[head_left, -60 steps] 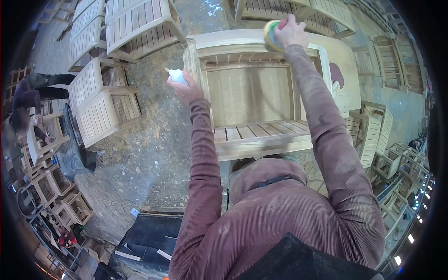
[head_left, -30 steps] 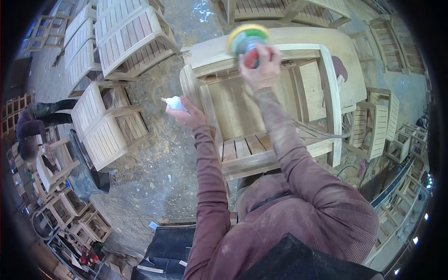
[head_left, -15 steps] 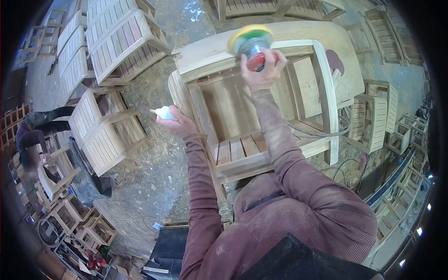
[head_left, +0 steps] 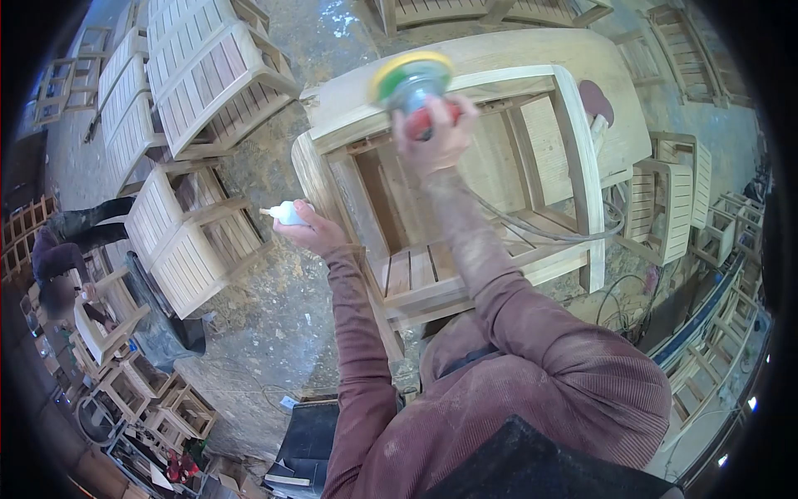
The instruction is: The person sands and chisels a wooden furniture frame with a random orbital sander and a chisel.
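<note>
My right hand (head_left: 434, 137) is wrapped round the red end of a power sander (head_left: 417, 91), whose green and yellow pad is blurred at the back rail of a wooden chair frame (head_left: 573, 125). Whether the pad touches the rail I cannot tell. Fingers closed, my left hand (head_left: 314, 230) holds a small white bottle (head_left: 288, 213) with a pale nozzle pointing left, beside the frame's left leg. The frame rests on a wooden board (head_left: 515, 54). A hose runs from below my right forearm across the frame to the right.
Slatted wooden chairs (head_left: 179, 241) stand at the left, with more at the right (head_left: 665, 208) and top. A person (head_left: 62, 249) bends over a wooden piece at the far left. A dark reddish disc (head_left: 595, 101) lies on the board. Cables trail on the floor at the right.
My right hand and the sander have moved left along the back rail. My left hand has shifted slightly left and down with the bottle.
</note>
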Available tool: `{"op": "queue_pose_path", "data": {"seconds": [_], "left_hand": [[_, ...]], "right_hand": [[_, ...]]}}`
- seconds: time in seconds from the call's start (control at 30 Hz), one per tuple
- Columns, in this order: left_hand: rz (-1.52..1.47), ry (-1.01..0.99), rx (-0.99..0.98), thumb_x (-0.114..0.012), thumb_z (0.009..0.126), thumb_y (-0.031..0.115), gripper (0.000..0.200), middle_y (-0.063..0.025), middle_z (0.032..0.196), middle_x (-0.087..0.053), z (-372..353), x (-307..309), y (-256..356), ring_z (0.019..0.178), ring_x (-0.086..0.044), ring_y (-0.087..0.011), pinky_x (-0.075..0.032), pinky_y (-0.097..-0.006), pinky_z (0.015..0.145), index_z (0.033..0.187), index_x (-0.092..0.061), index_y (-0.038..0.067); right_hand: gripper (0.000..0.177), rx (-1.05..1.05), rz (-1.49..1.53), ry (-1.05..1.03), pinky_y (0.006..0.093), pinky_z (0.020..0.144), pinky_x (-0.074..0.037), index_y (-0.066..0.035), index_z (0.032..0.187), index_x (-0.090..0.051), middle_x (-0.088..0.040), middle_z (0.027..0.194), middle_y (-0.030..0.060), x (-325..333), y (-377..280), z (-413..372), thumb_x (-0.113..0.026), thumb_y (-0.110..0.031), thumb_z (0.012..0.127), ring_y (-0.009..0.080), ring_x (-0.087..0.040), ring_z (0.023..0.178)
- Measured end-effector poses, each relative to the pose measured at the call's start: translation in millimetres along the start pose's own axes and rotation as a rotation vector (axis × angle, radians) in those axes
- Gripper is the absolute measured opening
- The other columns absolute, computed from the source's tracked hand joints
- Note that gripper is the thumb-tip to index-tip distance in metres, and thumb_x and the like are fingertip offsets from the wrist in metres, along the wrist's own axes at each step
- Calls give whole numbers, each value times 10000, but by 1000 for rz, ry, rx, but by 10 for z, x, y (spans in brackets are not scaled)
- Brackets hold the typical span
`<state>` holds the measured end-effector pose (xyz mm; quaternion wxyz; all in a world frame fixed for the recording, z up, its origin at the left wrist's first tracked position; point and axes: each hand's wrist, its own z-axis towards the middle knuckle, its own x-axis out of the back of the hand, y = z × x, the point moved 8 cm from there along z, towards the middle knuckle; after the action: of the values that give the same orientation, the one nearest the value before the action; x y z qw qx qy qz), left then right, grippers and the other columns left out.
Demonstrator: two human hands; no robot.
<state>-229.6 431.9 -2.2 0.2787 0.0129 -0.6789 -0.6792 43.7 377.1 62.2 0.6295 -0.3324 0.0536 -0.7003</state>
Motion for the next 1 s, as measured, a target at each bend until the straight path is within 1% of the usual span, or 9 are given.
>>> {"op": "queue_pose_path", "data": {"seconds": [0.07, 0.13, 0.27, 0.43, 0.5, 0.67, 0.73, 0.8, 1.0], "left_hand": [[-4, 9, -4, -499, 924, 290, 427, -147, 921, -554, -2, 3, -23, 844, -562, -233, -465, -344, 699, 1146, -348, -43], [-13, 15, -13, -499, 923, 291, 432, -146, 922, -554, -7, -9, -15, 841, -559, -229, -464, -341, 704, 1148, -346, -45], [3, 22, -30, -497, 926, 290, 427, -142, 915, -552, -8, -17, 19, 837, -556, -224, -463, -337, 710, 1151, -352, -43], [43, 36, -19, -498, 928, 282, 414, -136, 909, -557, -18, -30, 72, 832, -565, -229, -468, -343, 695, 1153, -360, -36], [28, 34, -24, -498, 927, 288, 423, -134, 904, -564, -8, -49, 76, 832, -572, -235, -472, -347, 684, 1159, -359, -37], [70, 53, -11, -505, 919, 356, 487, -165, 905, -591, -18, -42, 74, 834, -574, -275, -447, -386, 727, 1175, -380, -38], [163, 70, 11, -506, 913, 377, 525, -199, 927, -589, -41, -9, 99, 862, -575, -330, -435, -434, 749, 1202, -377, -42], [151, 53, -3, -506, 913, 380, 526, -197, 925, -591, -36, -3, 94, 861, -577, -328, -436, -433, 749, 1203, -376, -39], [180, 31, 5, -504, 918, 338, 467, -193, 925, -571, -34, 2, 135, 840, -575, -324, -437, -429, 709, 1169, -372, -33]], "right_hand": [[576, -95, -20, 28, 409, 665, -497, -175, 1081, -476, -429, 1054, 146, 119, 290, 85, -792, -222, 601, 298, -522, 866], [601, -65, -25, 111, 393, 591, -540, -197, 1092, -487, -416, 1060, 137, 276, 571, 179, -801, -216, 580, 297, -538, 861], [604, -162, -125, 176, 434, 690, -506, -121, 1100, -475, -428, 1043, 140, 511, 1111, 424, -793, -212, 594, 312, -513, 919], [594, -294, -231, 263, 448, 786, -458, -57, 1104, -468, -449, 1007, 151, 664, 1226, 601, -772, -221, 621, 323, -486, 983], [610, -387, -183, 161, 419, 799, -451, -56, 1102, -491, -471, 1026, 151, 519, 1186, 522, -797, -255, 613, 301, -484, 992], [496, -133, -103, -89, 374, 652, -509, -137, 1081, -519, -478, 1018, 136, 69, 194, 267, -737, -207, 641, 269, -559, 835], [484, -64, 3, -277, 374, 618, -520, -217, 1087, -544, -470, 1020, 115, -193, -169, 215, -723, -240, 637, 268, -550, 844], [482, -47, 22, -346, 374, 631, -521, -223, 1092, -544, -471, 1021, 114, -273, -394, 219, -715, -246, 643, 269, -552, 849], [490, -198, -117, -658, 383, 685, -528, -221, 1117, -534, -469, 1020, 121, -240, -43, 514, -706, -263, 659, 283, -559, 907]]}}
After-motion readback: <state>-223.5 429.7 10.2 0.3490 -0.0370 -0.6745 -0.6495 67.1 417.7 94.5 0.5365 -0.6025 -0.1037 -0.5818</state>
